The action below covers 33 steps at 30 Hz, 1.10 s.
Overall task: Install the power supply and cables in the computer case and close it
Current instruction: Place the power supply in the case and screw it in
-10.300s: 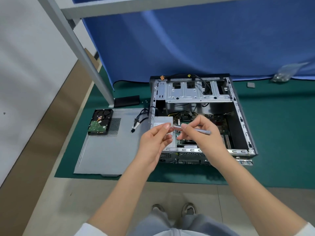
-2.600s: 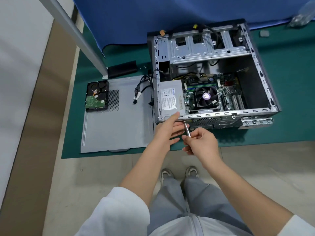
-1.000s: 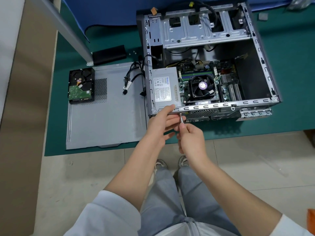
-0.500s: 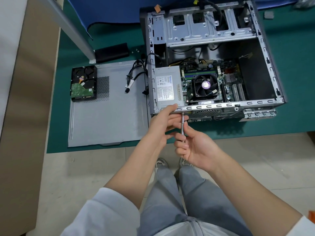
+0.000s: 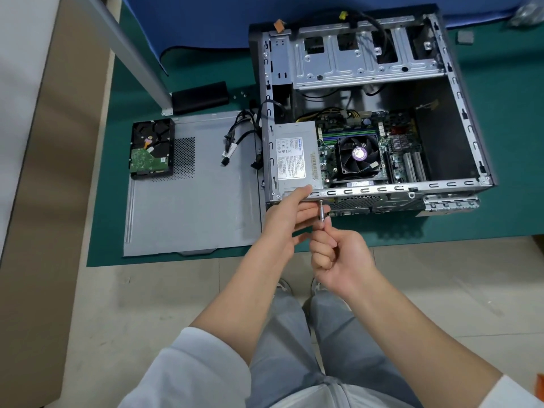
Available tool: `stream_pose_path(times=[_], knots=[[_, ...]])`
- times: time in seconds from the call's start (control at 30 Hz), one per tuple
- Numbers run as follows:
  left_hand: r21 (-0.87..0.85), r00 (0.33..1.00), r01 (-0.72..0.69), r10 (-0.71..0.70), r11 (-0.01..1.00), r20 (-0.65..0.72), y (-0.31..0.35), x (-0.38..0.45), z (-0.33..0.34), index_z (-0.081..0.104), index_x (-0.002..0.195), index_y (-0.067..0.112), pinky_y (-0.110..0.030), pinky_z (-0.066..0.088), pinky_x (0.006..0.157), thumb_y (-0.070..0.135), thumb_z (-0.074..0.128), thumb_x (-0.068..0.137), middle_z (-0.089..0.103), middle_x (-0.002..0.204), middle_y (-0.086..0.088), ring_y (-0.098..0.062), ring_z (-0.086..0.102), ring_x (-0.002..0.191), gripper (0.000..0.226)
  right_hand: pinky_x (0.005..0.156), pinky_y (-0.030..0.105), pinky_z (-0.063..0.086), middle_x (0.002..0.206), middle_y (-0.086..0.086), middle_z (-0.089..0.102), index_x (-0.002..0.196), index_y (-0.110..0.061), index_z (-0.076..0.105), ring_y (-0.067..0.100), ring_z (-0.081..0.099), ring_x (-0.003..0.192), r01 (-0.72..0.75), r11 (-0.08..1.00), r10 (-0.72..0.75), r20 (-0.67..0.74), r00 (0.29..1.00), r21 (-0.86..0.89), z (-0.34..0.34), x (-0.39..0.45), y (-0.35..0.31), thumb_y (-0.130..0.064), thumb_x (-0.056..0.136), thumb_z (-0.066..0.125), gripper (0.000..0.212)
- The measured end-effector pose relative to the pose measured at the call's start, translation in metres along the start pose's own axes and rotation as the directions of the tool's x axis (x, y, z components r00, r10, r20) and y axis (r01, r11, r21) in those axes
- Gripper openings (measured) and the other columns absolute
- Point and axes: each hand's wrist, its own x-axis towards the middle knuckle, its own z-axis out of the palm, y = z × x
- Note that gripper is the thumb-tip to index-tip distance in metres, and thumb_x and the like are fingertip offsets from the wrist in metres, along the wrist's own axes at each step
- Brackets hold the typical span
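With the PSU (image 5: 295, 157) seated in the case (image 5: 459, 148) corner, the right hand (image 5: 338, 257) clenching the screwdriver (image 5: 323, 214) and left hand (image 5: 290, 216) steadying, a tilted tip could slip off the screw.

Both forearms are reaching in from 6 o'clock, bare, white sleeves pushed up. Left hand (image 5: 287, 219) is lying fingers-forward toward 1 o'clock, index extended, other fingers only loosely bent. Right hand (image 5: 338, 254) is sitting at its 4 o'clock, fingers curling tight into a fist-like grip, knuckles facing left.
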Motion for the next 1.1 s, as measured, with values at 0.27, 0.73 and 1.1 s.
stream_pose_path(times=[0.27, 0.73, 1.1], knots=[[0.021, 1.000, 0.005, -0.005, 1.000, -0.007, -0.001, -0.001, 0.001, 0.068, 0.096, 0.019, -0.029, 0.043, 0.068, 0.051, 0.060, 0.081, 0.075, 0.088, 0.006, -0.002, 0.068, 0.064, 0.036, 0.036, 0.017, 0.019, 0.051, -0.005, 0.031, 0.080, -0.013, 0.051, 0.007, 0.022, 0.039, -0.076, 0.983, 0.083, 0.033, 0.996, -0.169, -0.007, -0.004, -0.012, -0.031, 0.099, 0.042, 0.028], [0.007, 0.999, -0.007, 0.007, 1.000, -0.033, -0.001, -0.001, 0.002, 0.069, 0.091, 0.018, -0.033, 0.048, 0.080, 0.050, 0.061, 0.081, 0.075, 0.087, 0.004, -0.009, 0.067, 0.076, 0.034, 0.027, 0.014, 0.011, 0.045, -0.008, 0.030, 0.076, -0.009, 0.052, 0.001, 0.013, 0.036, 0.124, 0.984, -0.131, -0.050, 0.990, -0.131, -0.003, 0.000, -0.003, -0.018, 0.098, 0.045, 0.024], [0.019, 0.997, -0.011, 0.012, 1.000, -0.074, -0.003, -0.001, 0.004, 0.070, 0.088, 0.018, -0.029, 0.046, 0.065, 0.049, 0.063, 0.080, 0.075, 0.084, 0.005, -0.007, 0.069, 0.074, 0.033, 0.034, 0.016, 0.015, 0.051, -0.006, 0.030, 0.091, -0.017, 0.053, 0.006, 0.019, 0.038, -0.042, 0.906, 0.045, -0.003, 0.999, -0.421, -0.008, -0.006, -0.020, -0.043, 0.100, 0.038, 0.031]])
